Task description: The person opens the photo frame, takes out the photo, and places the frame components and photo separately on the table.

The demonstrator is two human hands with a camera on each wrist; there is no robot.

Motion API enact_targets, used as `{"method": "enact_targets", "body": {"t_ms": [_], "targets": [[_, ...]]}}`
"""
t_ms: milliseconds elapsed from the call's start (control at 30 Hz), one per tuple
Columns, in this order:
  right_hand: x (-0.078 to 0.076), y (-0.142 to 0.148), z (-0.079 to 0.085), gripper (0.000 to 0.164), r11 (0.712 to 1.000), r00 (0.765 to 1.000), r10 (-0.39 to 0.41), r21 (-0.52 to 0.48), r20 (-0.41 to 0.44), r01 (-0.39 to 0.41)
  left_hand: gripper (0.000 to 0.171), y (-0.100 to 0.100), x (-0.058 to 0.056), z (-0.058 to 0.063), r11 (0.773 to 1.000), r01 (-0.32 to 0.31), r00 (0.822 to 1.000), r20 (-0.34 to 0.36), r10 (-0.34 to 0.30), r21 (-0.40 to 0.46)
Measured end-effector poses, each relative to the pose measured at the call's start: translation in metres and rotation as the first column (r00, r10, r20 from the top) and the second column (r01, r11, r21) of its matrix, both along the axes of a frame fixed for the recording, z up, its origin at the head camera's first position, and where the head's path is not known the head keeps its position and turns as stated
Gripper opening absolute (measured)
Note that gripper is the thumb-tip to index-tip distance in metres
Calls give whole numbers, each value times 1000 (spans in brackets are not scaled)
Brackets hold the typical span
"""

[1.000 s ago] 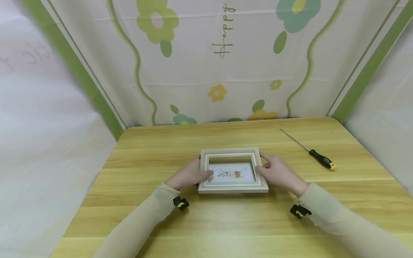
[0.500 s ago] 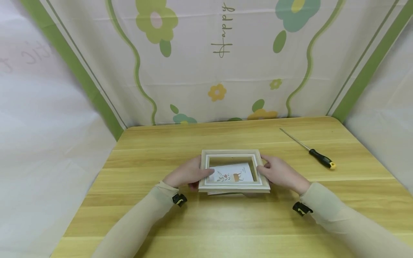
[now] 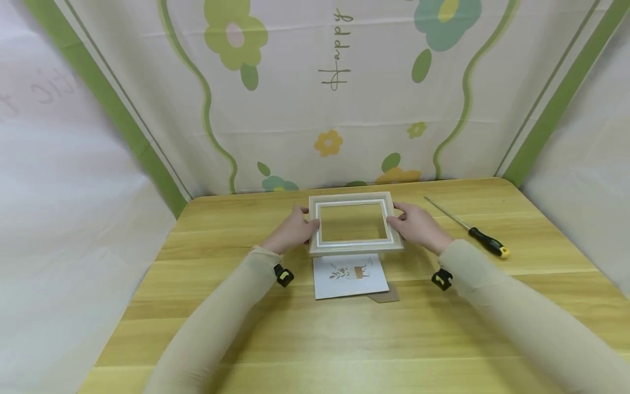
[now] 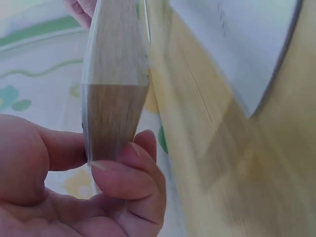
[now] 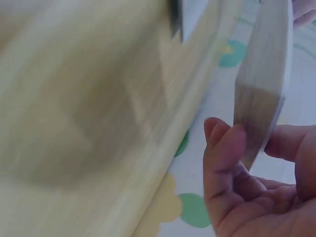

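A pale wooden picture frame [image 3: 355, 251] is held off the table between both hands, with bare wood showing through its opening. My left hand [image 3: 293, 229] grips its left side, thumb on the front and fingers curled behind, as the left wrist view shows at the frame's edge [image 4: 116, 113]. On the opposite side my right hand [image 3: 418, 225] pinches the frame [image 5: 259, 98] the same way. Just nearer than the frame lies a white card [image 3: 344, 284] printed with a plant and a small brown animal-like figure. A brown board [image 3: 386, 295] sticks out from under the card's right corner.
To the right on the wooden table [image 3: 344, 345] lies a screwdriver [image 3: 487, 241] with a black and yellow handle, its tip pointing away. A flower-printed cloth [image 3: 285, 109] hangs behind the table's back edge, and pale cloth walls stand at both sides.
Both hands have lifted the picture frame and carried it away from the body, toward the back. The card and the brown board, earlier under the frame, now lie uncovered on the table.
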State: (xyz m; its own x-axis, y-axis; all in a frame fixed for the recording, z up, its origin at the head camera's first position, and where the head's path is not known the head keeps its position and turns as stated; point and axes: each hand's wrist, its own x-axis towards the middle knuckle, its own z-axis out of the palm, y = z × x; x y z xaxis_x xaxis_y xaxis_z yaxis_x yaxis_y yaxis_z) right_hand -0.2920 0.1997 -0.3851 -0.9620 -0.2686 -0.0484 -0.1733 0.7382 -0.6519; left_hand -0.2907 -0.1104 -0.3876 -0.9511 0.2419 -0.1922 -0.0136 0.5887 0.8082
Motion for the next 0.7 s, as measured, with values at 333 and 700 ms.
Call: {"method": "enact_targets", "body": {"t_ms": [333, 700], "targets": [[-50, -6, -13, 54, 992, 997, -66, 108, 34, 62, 46, 8, -52, -13, 999, -30, 1000, -2, 30, -44], [-74, -18, -26, 44, 979, 999, -26, 201, 30, 20, 17, 7, -77, -27, 995, -37, 999, 25, 39, -96]]}}
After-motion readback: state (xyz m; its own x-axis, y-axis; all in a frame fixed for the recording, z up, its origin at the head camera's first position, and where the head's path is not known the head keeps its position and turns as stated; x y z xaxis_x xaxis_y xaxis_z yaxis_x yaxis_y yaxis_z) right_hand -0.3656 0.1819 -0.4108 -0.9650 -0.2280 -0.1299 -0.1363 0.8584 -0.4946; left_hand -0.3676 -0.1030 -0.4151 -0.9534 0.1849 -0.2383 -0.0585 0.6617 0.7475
